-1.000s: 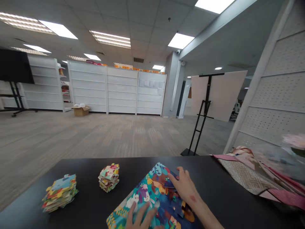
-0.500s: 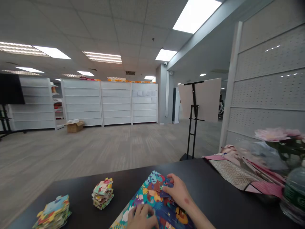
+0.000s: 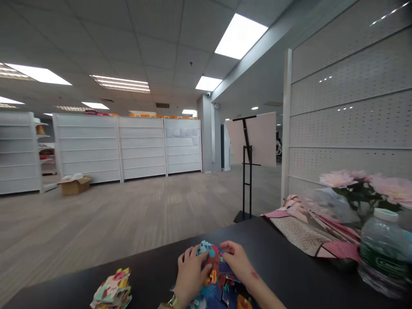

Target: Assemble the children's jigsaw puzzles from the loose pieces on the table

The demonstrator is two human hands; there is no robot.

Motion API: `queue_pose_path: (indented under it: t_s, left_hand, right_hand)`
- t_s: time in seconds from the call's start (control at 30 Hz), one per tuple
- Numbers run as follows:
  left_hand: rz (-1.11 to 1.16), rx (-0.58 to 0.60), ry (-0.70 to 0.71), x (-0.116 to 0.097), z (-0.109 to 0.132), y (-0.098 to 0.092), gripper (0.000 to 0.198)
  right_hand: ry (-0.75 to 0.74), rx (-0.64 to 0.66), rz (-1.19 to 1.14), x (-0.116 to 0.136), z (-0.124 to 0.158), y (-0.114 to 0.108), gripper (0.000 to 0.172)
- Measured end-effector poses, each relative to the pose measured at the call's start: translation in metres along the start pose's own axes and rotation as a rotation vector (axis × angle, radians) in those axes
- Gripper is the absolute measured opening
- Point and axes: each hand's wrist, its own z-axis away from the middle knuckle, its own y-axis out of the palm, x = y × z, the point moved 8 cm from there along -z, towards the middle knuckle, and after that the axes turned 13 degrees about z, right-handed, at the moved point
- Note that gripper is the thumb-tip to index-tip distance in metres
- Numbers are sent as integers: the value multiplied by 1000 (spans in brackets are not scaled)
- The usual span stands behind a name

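The left hand (image 3: pixel 191 272) and the right hand (image 3: pixel 234 257) are close together near the front edge of a black table (image 3: pixel 280 262), and both touch a colourful jigsaw puzzle (image 3: pixel 214 274) from its two sides. The fingers of the right hand (image 3: pixel 230 248) rest on the upper part of the puzzle, and the left hand curves around its left side. I cannot tell if the hands really clamp it or only press on it. The puzzle lies between them, partly hidden by them and cut by the bottom of the view. To the left, well apart from the hands, a stack of puzzle pieces (image 3: pixel 112 291) sits on the table. On the right stands a clear plastic bottle (image 3: pixel 383 253) with a white cap and a green label; its contents are hard to tell. Behind it are pink flowers (image 3: pixel 350 182) with a clear plastic wrapping (image 3: pixel 331 204), beside a patterned paper bag (image 3: pixel 304 234) lying on its side. Far away on the carpet floor, an open cardboard box (image 3: pixel 74 186) has something white in its top.
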Motion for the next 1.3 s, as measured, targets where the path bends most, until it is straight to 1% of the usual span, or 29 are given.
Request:
queue_pose_path:
  t_s: [0.1,0.2,0.27,0.33,0.4,0.47,0.53,0.63,0.67,0.73,0.8,0.87,0.97,1.03,1.1,1.17,1.2,1.3]
  left_hand:
    - [-23,16,-9,5,-1,3,49]
    - [-20,26,-12,10,-5,2,52]
    - [-5,10,-2,11,-6,-2,53]
    - [13,-12,24,8,-4,-6,51]
    - [26,-30,64,3,1,-10,46]
    - [31,-32,111,-3,7,-12,40]
    - [33,-12,161,-8,12,-13,39]
    - [34,47,215,-11,16,-11,40]
    - [31,66,225,-11,16,-9,45]
    - [24,92,230,-9,16,-6,59]
    - [20,105,216,-7,14,-4,75]
    - [24,105,193,-5,13,-2,82]
    - [38,64,134,-1,12,-2,91]
    - [53,34,92,2,11,-1,95]
    - [78,25,72,3,8,-1,94]
    - [119,29,69,5,4,0,93]
    - [147,33,70,6,2,-1,96]
    - [265,39,93,9,-5,-1,111]
  right_hand:
    - [40,25,-69,-8,-2,0,32]
    - [30,57,-128,-4,1,-1,37]
    - [-30,99,-156,9,7,-1,39]
    - [-111,177,-177,25,16,3,41]
    - [-177,265,-192,39,25,9,43]
    - [-202,302,-202,45,30,13,45]
    - [-180,272,-208,41,29,13,43]
    - [-84,160,-210,22,20,10,39]
    - [-52,123,-205,15,16,9,38]
    - [-6,66,-178,4,11,5,40]
    - [4,40,-128,1,7,2,45]
    - [-19,40,-53,2,5,1,48]
    - [-81,44,107,10,8,3,49]
    - [-115,47,214,16,14,8,48]
    - [-146,62,287,23,21,17,43]
    - [-165,68,324,30,27,25,42]
    - [-164,62,332,33,28,27,43]
    - [-142,35,310,35,28,26,55]
